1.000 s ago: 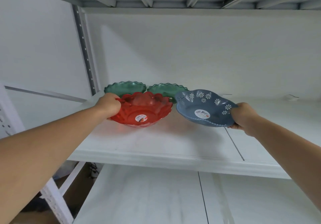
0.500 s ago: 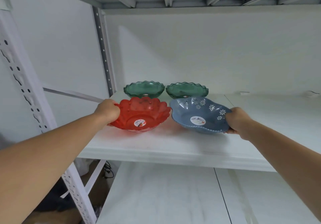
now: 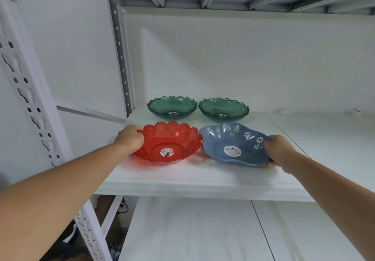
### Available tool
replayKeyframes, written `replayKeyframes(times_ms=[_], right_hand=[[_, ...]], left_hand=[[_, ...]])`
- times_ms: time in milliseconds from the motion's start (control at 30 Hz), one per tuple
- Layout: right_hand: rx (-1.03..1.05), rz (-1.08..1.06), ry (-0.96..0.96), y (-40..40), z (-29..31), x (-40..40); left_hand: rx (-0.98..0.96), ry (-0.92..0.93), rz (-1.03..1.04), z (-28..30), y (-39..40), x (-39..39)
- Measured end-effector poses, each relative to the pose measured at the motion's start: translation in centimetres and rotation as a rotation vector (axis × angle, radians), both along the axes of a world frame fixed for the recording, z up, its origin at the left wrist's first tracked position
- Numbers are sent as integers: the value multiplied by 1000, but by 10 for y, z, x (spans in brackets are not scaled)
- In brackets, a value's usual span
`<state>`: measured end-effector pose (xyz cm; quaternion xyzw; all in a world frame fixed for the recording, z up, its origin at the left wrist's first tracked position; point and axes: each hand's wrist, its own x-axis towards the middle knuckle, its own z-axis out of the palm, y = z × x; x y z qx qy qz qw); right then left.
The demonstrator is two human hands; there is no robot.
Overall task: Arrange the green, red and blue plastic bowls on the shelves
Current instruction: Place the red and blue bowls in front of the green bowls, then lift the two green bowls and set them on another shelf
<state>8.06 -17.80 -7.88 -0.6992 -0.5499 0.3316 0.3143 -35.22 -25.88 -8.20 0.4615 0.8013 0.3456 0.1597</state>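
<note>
Landmark: the red bowl (image 3: 168,142), a translucent scalloped plastic bowl standing upright on the white shelf (image 3: 203,177), toward its front left.
Left hand (image 3: 129,138): closed over the left rim of the red bowl, fingers curled around the edge, thumb on top.
Right hand (image 3: 279,151): closed on the right rim of the blue bowl (image 3: 233,145), thumb over the edge, fingers underneath.
Blue bowl: just to the right of the red bowl, rims nearly touching; its right side looks slightly lifted, its base near or on the shelf, I cannot tell which. White flower cut-outs run along its far and right wall.
Left green bowl (image 3: 172,107): directly behind the red bowl, upright, apart from it.
Right green bowl (image 3: 223,109): behind and to the right of the red bowl, behind the blue bowl, side by side with the other green one, rims close together.
Labels: a round white sticker (image 3: 167,152) with red and dark print sits in the middle of the red bowl; a round white sticker (image 3: 232,151) with grey print sits in the blue bowl. Each green bowl carries a small sticker with red on it. None of the writing is readable.
Lower shelf (image 3: 192,230): white boards below the red bowl's level.
Upright post (image 3: 30,106): perforated white metal, to the left of the red bowl.
</note>
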Motion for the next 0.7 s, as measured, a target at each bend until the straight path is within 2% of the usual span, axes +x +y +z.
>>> replayKeyframes(times_ms=[67, 167, 267, 433, 533, 700], right_hand=[[39, 1, -160, 1, 2, 3], [73, 34, -425, -1, 13, 6], [185, 55, -627, -1, 34, 2], [320, 226, -770, -3, 68, -21], [352, 309, -822, -7, 72, -32], [330, 332, -801, -7, 66, -37]], left_hand=[[-55, 29, 1, 3, 2, -2], [-142, 196, 17, 19, 0, 0], [-41, 342, -58, 43, -2, 6], [100, 560, -214, 76, 1, 20], [92, 693, -245, 80, 5, 25], [80, 736, -229, 76, 5, 29]])
